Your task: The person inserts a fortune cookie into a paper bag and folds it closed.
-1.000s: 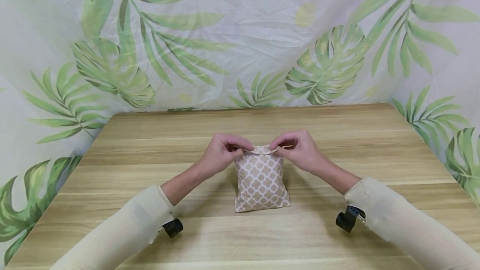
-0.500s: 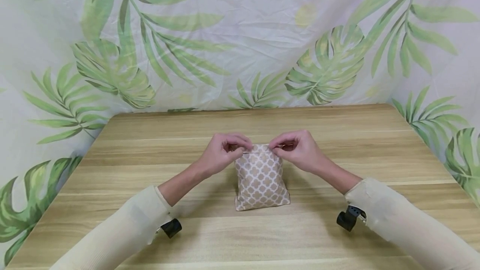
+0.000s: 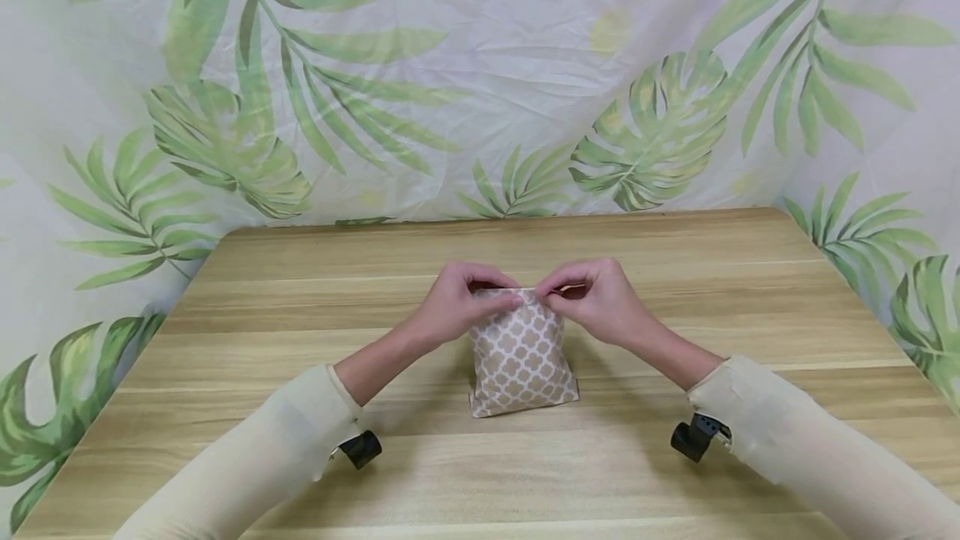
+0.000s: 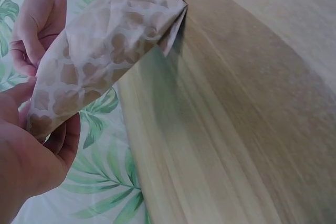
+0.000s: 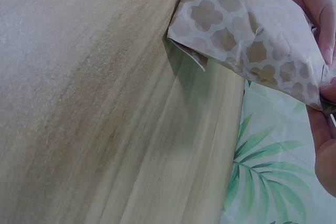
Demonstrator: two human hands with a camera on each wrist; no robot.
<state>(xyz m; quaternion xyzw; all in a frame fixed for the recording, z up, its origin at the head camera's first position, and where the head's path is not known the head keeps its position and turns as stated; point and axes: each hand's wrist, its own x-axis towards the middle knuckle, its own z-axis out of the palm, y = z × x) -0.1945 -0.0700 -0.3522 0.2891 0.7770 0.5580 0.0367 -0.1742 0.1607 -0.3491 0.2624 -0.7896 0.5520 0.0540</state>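
Observation:
A tan-and-white patterned paper bag [image 3: 521, 365] stands upright on the table, plump in the body and narrow at its top edge. My left hand [image 3: 453, 307] pinches the top left of that edge, its thumb lying across the front towards the middle. At the top right corner, my right hand [image 3: 600, 302] pinches the edge between thumb and fingers. The left wrist view has the bag [image 4: 105, 51] from the side, with the left hand [image 4: 31, 150] gripping its top. Its lower corner flap sticks out above the tabletop in the right wrist view. The contents are hidden.
The wood-grain table [image 3: 300, 273] reaches back to a leaf-print cloth [image 3: 525, 65], which also hangs along both sides. A black wrist camera [image 3: 362, 448] sits under the left sleeve, and another camera [image 3: 692, 440] under the right.
The folded strip at the bag's top now stands up. My left hand has slid right along the edge, closer to the right hand, which stays nearly still.

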